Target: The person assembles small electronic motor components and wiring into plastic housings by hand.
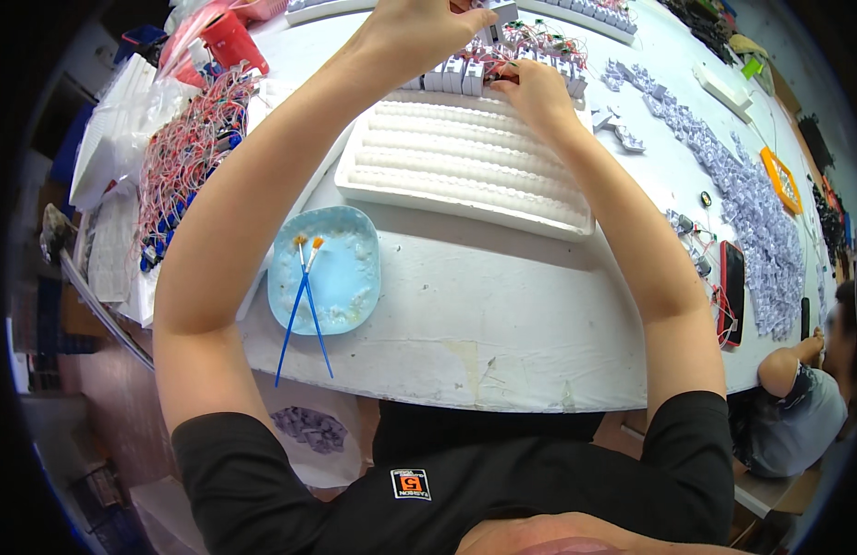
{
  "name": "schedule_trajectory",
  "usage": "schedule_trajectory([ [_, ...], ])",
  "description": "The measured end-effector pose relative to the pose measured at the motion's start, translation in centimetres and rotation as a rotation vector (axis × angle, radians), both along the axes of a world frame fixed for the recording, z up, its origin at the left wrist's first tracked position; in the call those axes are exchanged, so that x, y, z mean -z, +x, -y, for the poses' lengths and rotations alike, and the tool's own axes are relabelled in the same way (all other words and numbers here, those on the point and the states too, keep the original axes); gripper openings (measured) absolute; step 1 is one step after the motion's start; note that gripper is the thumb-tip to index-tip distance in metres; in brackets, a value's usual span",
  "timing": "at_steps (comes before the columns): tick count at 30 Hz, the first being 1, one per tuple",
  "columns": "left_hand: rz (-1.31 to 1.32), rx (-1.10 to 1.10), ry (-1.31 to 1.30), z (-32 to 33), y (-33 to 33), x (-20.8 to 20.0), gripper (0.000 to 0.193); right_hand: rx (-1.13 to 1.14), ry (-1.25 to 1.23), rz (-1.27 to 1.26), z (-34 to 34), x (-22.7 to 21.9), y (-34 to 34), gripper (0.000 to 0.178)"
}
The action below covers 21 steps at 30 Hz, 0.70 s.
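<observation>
While a row of grey blocks [454, 78] stands at the far side of the white foam tray [530, 220], the tray's ridges show toward its near rim, and open table [465, 314] stretches from there to the near edge. Left of that stretch, two crossed brushes [306, 282] overhang the blue dish [345, 310]; tangled wires [193, 157] and small grey parts [761, 231] flank the work. Both arms reach far forward, elbows wide. The right hand [534, 91] curls its fingers against the row, its grasp hard to make out. The left hand [433, 32], thumb by a grey piece [504, 13], is cut off above; I cannot tell whether it grips.
</observation>
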<state>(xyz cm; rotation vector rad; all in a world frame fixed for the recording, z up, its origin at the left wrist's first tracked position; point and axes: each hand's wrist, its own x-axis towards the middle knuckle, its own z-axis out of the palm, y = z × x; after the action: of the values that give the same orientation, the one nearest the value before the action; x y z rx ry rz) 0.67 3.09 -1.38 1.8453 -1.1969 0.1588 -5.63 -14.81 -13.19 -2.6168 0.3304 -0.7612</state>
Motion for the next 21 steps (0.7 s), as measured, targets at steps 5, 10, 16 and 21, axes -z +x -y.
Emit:
schedule_trajectory([
  [5,0.013,0.001,-0.031,-0.3,0.3,0.1,0.030,-0.002,0.027,0.111,0.3,0.5,-0.3,0.021],
  [10,-0.023,0.000,-0.026,-0.5,0.2,-0.1,0.034,0.011,-0.009,0.132,0.2,0.8,-0.1,0.021],
  [16,0.036,0.002,-0.047,-0.2,0.4,0.3,0.030,-0.004,0.051,0.063,0.0,0.2,-0.1,0.024],
  [21,0.049,0.014,-0.049,0.3,0.6,0.6,0.026,0.019,-0.042,-0.053,0.1,-0.3,0.2,0.024],
])
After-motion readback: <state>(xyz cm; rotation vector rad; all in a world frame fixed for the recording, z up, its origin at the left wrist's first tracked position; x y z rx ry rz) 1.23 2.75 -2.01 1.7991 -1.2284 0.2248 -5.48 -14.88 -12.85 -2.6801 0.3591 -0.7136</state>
